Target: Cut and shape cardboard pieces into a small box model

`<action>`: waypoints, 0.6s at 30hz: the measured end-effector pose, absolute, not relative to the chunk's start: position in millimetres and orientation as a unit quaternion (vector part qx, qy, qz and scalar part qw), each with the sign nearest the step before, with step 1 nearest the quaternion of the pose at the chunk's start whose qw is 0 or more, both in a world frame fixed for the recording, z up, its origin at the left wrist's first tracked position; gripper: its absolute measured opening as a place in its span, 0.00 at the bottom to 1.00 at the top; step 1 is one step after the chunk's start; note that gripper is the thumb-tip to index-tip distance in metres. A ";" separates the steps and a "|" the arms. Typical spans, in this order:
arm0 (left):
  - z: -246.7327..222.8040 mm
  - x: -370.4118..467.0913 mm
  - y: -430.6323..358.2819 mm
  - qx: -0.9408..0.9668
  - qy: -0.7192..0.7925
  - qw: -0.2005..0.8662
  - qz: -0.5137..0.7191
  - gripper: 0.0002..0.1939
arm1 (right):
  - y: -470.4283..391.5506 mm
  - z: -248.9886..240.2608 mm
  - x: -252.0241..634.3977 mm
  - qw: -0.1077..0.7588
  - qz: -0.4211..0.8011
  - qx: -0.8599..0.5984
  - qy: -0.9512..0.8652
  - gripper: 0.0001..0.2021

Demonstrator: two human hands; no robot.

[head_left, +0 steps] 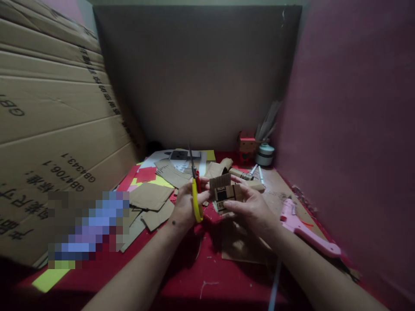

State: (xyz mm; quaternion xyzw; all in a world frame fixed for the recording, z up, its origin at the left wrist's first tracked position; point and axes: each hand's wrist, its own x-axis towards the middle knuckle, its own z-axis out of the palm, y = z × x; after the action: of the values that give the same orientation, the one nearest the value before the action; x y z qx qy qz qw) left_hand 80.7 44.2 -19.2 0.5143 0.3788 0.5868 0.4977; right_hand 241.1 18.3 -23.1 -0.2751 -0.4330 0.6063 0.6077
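Note:
My left hand (185, 208) is closed round a pair of scissors (196, 201) with yellow and red handles, the blades pointing up and away from me. Its fingertips also reach the edge of a small corrugated cardboard piece (220, 181). My right hand (254, 207) pinches a small printed cardboard piece (228, 198) between thumb and fingers, right beside the corrugated one. Whether these two are one folded piece, I cannot tell. Below the right hand a flat cardboard sheet (238, 242) lies on the red tablecloth (194, 276).
Cardboard scraps (151, 195) and coloured paper (145, 173) lie at left. A pink glue gun (308, 231) rests at right. Behind stand a small box figure (247, 149) and a light blue jar (265, 154). A large carton (58, 116) walls the left; a pink wall (350, 129) the right.

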 end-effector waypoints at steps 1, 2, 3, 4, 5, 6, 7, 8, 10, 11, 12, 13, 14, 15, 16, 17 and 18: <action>-17.4 81.3 41.6 0.520 0.376 0.495 0.586 0.12 | 18.6 -24.2 241.0 0.590 0.610 -0.274 -0.452 0.20; -15.6 81.6 39.1 0.527 0.371 0.494 0.583 0.11 | 19.0 -25.2 240.9 0.565 0.619 -0.271 -0.474 0.18; -14.1 81.5 36.8 0.535 0.364 0.495 0.580 0.11 | 19.5 -26.2 240.9 0.540 0.631 -0.266 -0.490 0.16; -13.0 81.1 34.9 0.541 0.357 0.497 0.577 0.11 | 20.0 -27.0 240.8 0.525 0.642 -0.260 -0.495 0.15; -12.4 80.3 33.6 0.544 0.351 0.501 0.574 0.11 | 20.4 -27.7 240.8 0.517 0.650 -0.256 -0.495 0.14; -12.2 79.4 32.9 0.543 0.345 0.507 0.573 0.12 | 20.7 -28.0 240.7 0.513 0.654 -0.256 -0.494 0.14; -12.6 78.4 33.0 0.539 0.340 0.516 0.572 0.13 | 20.8 -28.1 240.5 0.512 0.655 -0.260 -0.490 0.14; -13.3 77.5 33.6 0.535 0.335 0.525 0.571 0.14 | 20.8 -27.8 240.2 0.514 0.654 -0.266 -0.486 0.14; -15.2 76.2 36.1 0.532 0.324 0.541 0.565 0.13 | 20.3 -26.7 239.6 0.522 0.650 -0.276 -0.478 0.14; -16.2 75.8 37.5 0.534 0.318 0.547 0.561 0.13 | 19.9 -26.0 239.2 0.525 0.651 -0.278 -0.473 0.14; -17.0 75.6 38.8 0.537 0.316 0.549 0.556 0.13 | 19.6 -25.4 238.9 0.527 0.653 -0.276 -0.468 0.14; -17.6 75.5 39.8 0.540 0.319 0.549 0.553 0.12 | 19.3 -25.0 238.5 0.530 0.655 -0.273 -0.464 0.14; -17.9 75.4 40.4 0.542 0.323 0.546 0.551 0.12 | 18.9 -24.7 238.2 0.533 0.657 -0.269 -0.460 0.14; -18.0 75.3 40.6 0.543 0.328 0.541 0.552 0.12 | 18.6 -24.5 237.8 0.537 0.658 -0.266 -0.456 0.14; -17.8 75.1 40.5 0.547 0.331 0.534 0.552 0.12 | 18.3 -24.4 237.5 0.540 0.659 -0.264 -0.452 0.14; -17.5 74.8 40.0 0.554 0.332 0.529 0.551 0.11 | 18.0 -24.3 237.2 0.546 0.658 -0.263 -0.447 0.15; -17.0 74.4 39.4 0.560 0.331 0.525 0.550 0.11 | 17.8 -24.2 237.1 0.551 0.657 -0.263 -0.442 0.16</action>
State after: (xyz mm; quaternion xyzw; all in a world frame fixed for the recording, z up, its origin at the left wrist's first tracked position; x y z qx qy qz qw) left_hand 74.4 39.4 -17.0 0.5596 0.3307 0.5495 0.5250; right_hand 237.1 17.8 -24.2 -0.2630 -0.4425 0.6568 0.5511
